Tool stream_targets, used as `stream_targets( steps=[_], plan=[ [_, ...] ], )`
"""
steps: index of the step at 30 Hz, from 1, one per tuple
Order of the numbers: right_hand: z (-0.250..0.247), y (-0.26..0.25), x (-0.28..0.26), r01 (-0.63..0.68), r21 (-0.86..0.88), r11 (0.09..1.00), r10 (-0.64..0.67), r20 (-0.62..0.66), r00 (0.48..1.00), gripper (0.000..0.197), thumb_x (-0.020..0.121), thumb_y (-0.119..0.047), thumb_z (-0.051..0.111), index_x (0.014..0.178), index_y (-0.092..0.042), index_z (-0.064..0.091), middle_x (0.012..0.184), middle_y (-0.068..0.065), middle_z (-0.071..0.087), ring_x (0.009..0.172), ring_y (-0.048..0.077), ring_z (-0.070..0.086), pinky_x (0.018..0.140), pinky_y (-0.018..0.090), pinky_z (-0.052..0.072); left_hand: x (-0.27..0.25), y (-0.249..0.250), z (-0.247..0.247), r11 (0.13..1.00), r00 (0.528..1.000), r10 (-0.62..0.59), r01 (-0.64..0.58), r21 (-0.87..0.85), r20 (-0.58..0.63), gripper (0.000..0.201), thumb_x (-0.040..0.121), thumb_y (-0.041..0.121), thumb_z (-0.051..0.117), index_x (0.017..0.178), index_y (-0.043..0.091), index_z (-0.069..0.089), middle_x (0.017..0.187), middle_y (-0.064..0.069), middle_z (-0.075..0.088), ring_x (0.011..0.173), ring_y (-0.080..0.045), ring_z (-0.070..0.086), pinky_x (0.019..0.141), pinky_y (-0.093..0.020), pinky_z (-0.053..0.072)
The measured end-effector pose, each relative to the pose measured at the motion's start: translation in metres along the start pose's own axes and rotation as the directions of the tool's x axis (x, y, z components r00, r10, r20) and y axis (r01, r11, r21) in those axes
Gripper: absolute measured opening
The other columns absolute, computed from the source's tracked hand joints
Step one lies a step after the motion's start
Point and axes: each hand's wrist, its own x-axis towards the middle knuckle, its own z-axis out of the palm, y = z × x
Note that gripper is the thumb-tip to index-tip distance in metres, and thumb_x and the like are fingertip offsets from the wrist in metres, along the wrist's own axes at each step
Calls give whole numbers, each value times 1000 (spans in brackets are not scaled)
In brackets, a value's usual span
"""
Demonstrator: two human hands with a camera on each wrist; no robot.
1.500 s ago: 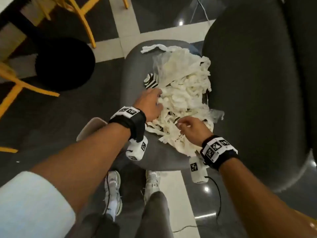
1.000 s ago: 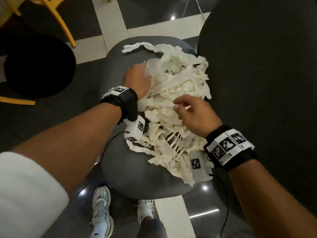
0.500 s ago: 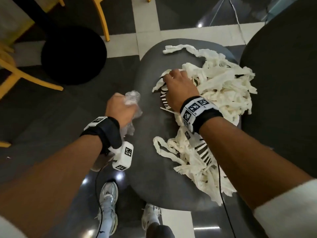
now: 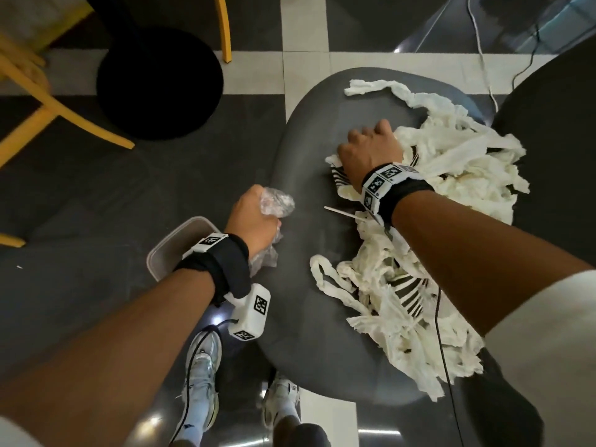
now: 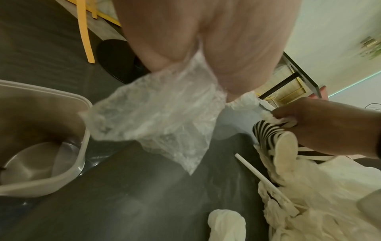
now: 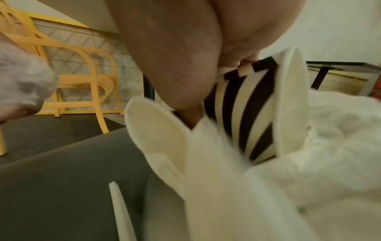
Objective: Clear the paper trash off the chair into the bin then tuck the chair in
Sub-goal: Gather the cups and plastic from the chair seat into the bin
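Head view: grey chair (image 4: pixel 300 162) seat seen from above, its long axis running from the shoes (image 4: pixel 200 379) at the near edge toward the far floor tiles. Paper trash (image 4: pixel 451 175), a heap of white shredded strips, spread along the seat's right side from far edge to near edge, one long strip (image 4: pixel 383 88) trailing across the far end. Right hand (image 4: pixel 371 150) knuckles up at the heap's left edge, fingers curled into strips and a black-and-white striped piece (image 4: pixel 338 179). Left hand (image 4: pixel 254 217) just off the seat's left edge, fist closed round a crumpled clear plastic wrapper (image 4: pixel 277 201). Pale bin (image 4: pixel 167 250) on the floor left of the seat, under the left wrist. Thin white stick (image 4: pixel 338 212) flat on the seat, pointing left and away from the heap. Dark floor with white tile bands; black round table base (image 4: pixel 158 72) and yellow chair legs (image 4: pixel 64 117) beyond the seat to the left.

Left wrist view: wrapper (image 5: pixel 160 117) hanging from the closed left hand (image 5: pixel 195 40) above the seat edge, bin (image 5: pixel 62 163) open beside it. Right hand (image 5: pixel 321 125) pinching the striped piece (image 5: pixel 266 133).

Right wrist view: blurred; right hand (image 6: pixel 175 57) gripping the striped piece (image 6: pixel 243 114) among white paper, yellow chairs (image 6: pixel 82 65) behind the seat.
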Motion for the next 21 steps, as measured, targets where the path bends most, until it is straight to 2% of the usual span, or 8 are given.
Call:
stream_targets(
  steps=[4, 10, 14, 16, 17, 18, 20, 21],
  plan=[
    [-14, -3, -12, 8, 132, 991, 5, -101, 995, 29, 96, -13, 47, 117, -12, 66, 117, 15, 59, 110, 39, 55, 91, 45, 40, -5, -5, -8, 999, 1000, -19, 19, -26, -1, 24, 72, 7, 67, 91, 15, 53, 96, -2, 65, 93, -25, 64, 83, -38, 55],
    [-51, -62, -31, 181, 319, 930, -123, -195, 973, 26, 98, -9, 47, 118, -5, 63, 119, 18, 54, 108, 38, 53, 88, 47, 48, -17, -25, -36, 980, 993, -101, 90, -179, -55, 25, 76, 6, 66, 99, 15, 62, 95, -1, 69, 90, -22, 68, 74, -32, 56],
    [-64, -142, -38, 258, 490, 833, -172, -214, 961, 23, 96, -8, 51, 115, -4, 63, 115, 17, 54, 105, 39, 53, 89, 51, 52, -32, -56, -68, 983, 982, -158, 146, -115, -103, 13, 78, 1, 62, 74, 13, 62, 76, -5, 65, 83, -30, 66, 78, -42, 57],
    [-69, -184, -39, 237, 603, 762, -158, -183, 970, 24, 93, -6, 54, 114, -5, 64, 114, 18, 54, 103, 40, 54, 89, 49, 51, -40, -82, -84, 983, 978, -174, 165, -84, -114, 11, 78, -6, 59, 80, 3, 66, 73, -7, 66, 74, -23, 65, 72, -32, 57],
    [-71, -201, -40, 218, 648, 730, -160, -149, 976, 25, 92, -6, 55, 115, -5, 64, 115, 18, 55, 104, 40, 54, 90, 46, 51, -44, -95, -90, 980, 977, -185, 176, -89, -105, 15, 80, -8, 57, 83, 3, 65, 70, -1, 63, 68, -13, 60, 66, -21, 54],
    [-72, -217, -40, 201, 680, 705, -168, -116, 979, 27, 91, -7, 56, 116, -6, 64, 116, 18, 55, 105, 39, 55, 90, 45, 49, -48, -112, -97, 977, 974, -204, 196, -85, -99, 20, 82, -10, 55, 87, 6, 65, 68, 5, 59, 65, -6, 55, 62, -17, 50],
    [-73, -233, -37, 157, 721, 675, -140, -84, 987, 27, 89, -8, 59, 115, -7, 66, 114, 17, 56, 104, 39, 56, 90, 43, 48, -52, -140, -106, 966, 965, -248, 239, -102, -88, 24, 83, -13, 56, 90, 8, 64, 72, 0, 59, 74, -15, 57, 60, -17, 48],
    [-72, -237, -33, 128, 729, 673, -105, -77, 991, 25, 90, -9, 59, 113, -7, 67, 113, 17, 57, 103, 39, 58, 90, 43, 50, -54, -155, -112, 956, 958, -271, 258, -139, -93, 24, 84, -12, 58, 92, 10, 64, 81, -5, 62, 84, -20, 59, 65, -20, 48]
  ],
)
